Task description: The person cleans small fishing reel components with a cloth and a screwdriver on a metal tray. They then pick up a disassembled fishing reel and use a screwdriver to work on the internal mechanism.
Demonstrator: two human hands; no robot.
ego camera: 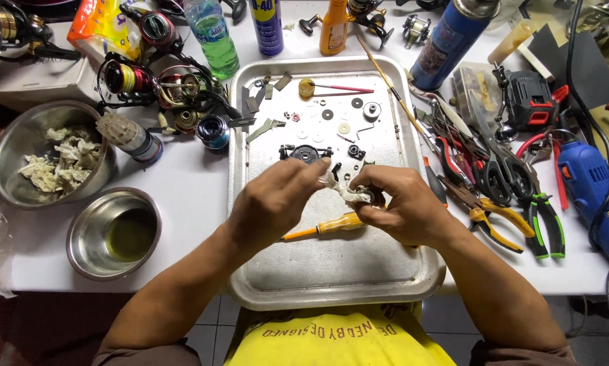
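While the left hand (277, 196) pinches one end of the white rag (342, 190), the right hand (399, 203) grips a small dark part wrapped in it, right above the metal tray (331, 271).

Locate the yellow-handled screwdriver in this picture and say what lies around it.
The yellow-handled screwdriver lies on the metal tray, just below the left hand and right hand, near the middle of the head view.

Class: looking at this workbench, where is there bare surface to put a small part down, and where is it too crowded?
Free: the near half of the metal tray, below the yellow-handled screwdriver and both hands; also the white table strip between the tray and the two steel bowls. Crowded: the tray's far half with small washers, the pliers pile on the right, the reels at far left.
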